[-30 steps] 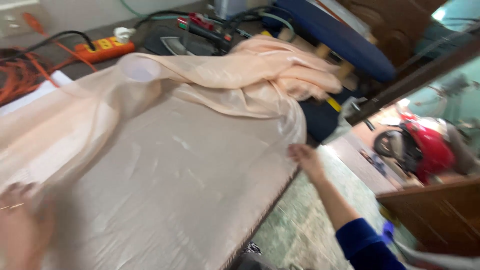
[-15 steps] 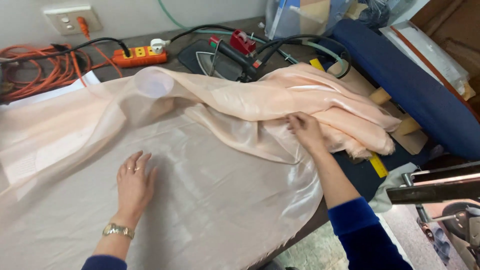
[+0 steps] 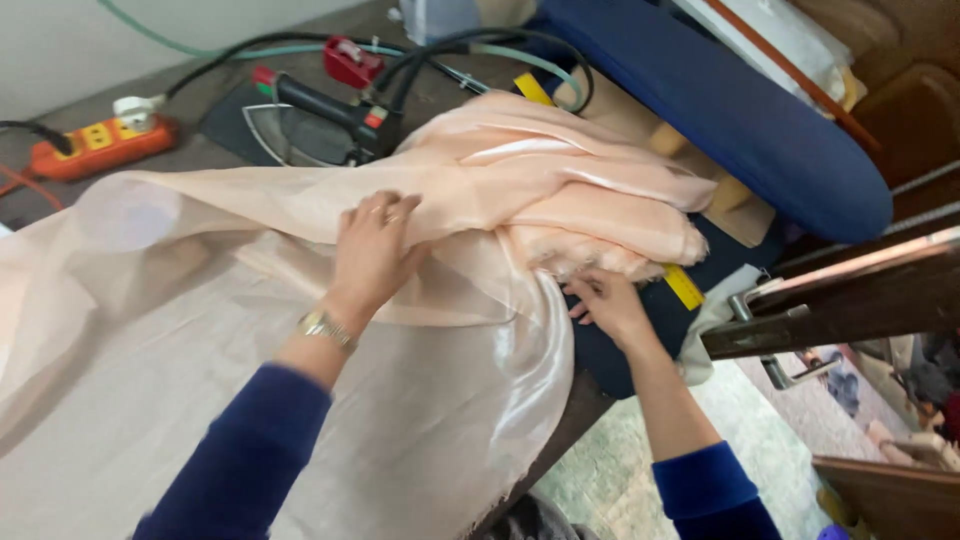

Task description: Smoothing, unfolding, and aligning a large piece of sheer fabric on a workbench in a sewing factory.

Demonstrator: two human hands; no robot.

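- The peach satin fabric (image 3: 300, 400) lies spread flat over the near part of the worktop (image 3: 590, 400) and runs away from the person into a bunched heap (image 3: 560, 190) at the far right — its long axis goes from near left to far right.
- The left hand (image 3: 375, 250) rests on top of the cloth where the flat part meets the heap, its fingers (image 3: 395, 208) curled down and pinching up a ridge of fabric; a watch (image 3: 322, 325) sits on that wrist.
- The right hand (image 3: 610, 305) is lower and to the right, at the worktop's edge just under the frayed hem of the heap; the fingers look loosely bent and touching the cloth's underside, though I cannot tell whether they grip it.
- The heap lies just beyond both hands, nearer the left.
- Beside the heap, a yellow tape measure (image 3: 682, 287) pokes out from under it.
- Farther back — a flat iron (image 3: 300, 130) with its black hoses, touching the heap's far edge.
- Well to the left, an orange power strip (image 3: 100, 145); to the far right, a blue padded board (image 3: 740, 110).
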